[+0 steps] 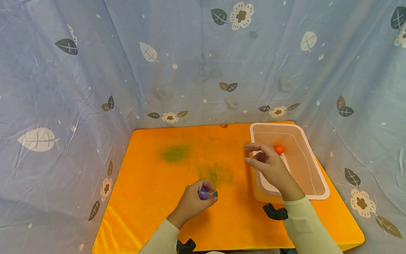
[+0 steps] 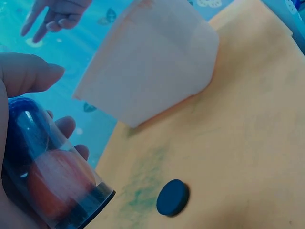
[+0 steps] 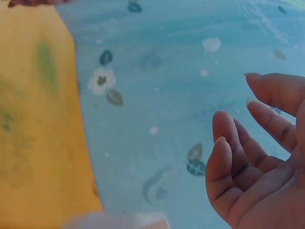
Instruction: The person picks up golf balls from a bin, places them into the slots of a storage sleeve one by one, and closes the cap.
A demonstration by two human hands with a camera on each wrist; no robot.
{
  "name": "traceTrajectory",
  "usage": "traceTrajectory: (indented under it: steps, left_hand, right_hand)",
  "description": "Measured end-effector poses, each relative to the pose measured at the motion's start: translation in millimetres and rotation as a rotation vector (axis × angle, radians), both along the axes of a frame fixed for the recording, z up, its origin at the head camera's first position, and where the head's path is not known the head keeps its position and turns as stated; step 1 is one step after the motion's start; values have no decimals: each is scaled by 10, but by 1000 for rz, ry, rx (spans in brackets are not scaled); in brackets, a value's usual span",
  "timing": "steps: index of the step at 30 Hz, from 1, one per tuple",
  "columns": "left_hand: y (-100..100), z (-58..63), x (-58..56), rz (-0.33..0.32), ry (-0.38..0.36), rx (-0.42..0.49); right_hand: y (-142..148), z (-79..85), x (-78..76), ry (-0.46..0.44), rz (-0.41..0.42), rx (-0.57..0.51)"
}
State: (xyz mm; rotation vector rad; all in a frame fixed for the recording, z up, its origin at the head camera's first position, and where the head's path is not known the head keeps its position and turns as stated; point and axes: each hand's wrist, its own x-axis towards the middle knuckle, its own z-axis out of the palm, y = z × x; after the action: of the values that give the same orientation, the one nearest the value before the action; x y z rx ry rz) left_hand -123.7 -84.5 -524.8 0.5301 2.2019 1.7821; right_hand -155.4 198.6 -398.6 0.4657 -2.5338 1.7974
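Observation:
My left hand [image 1: 194, 200] grips a clear cylinder-shaped container [image 1: 207, 186] above the front middle of the table. Through its wall, the left wrist view shows a round orange-red ball [image 2: 59, 181] and a dark blue thing [image 2: 24, 126] whose shape is partly covered by my fingers. A dark round cap [image 2: 173, 198] lies on the cloth beside this hand; in the head view it is mostly hidden. My right hand [image 1: 271, 165] hovers over the left side of a pale plastic bin [image 1: 312, 162], its fingers loosely bent with nothing between them. Inside the bin rests an orange-red ball [image 1: 279, 149].
An orange cloth [image 1: 149, 190] with green smudges [image 1: 174, 153] covers the table. Blue patterned curtains [image 1: 196, 70] hang behind and along both sides. Dark wrist straps [image 1: 275, 212] sit at both sleeves. The bin stands at the table's right.

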Motion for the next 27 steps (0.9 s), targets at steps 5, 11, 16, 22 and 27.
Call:
traceTrajectory:
  steps: [5, 11, 16, 22, 27]
  left_hand:
    - [-1, 92, 34, -8, -12, 18]
    - [-7, -116, -25, 3, 25, -15]
    - [-17, -133, -26, 7, 16, -18]
    - [-42, -147, -24, 6, 20, -17]
    - [-51, -153, -28, 9, 13, -19]
  right_hand:
    - [120, -24, -24, -38, -60, 11]
    - [214, -70, -80, -19, -94, 8]
    - [336, -154, -177, -38, -130, 27]
    - [549, -378, -372, -90, -152, 33]
    - [676, -446, -497, -119, -160, 67]
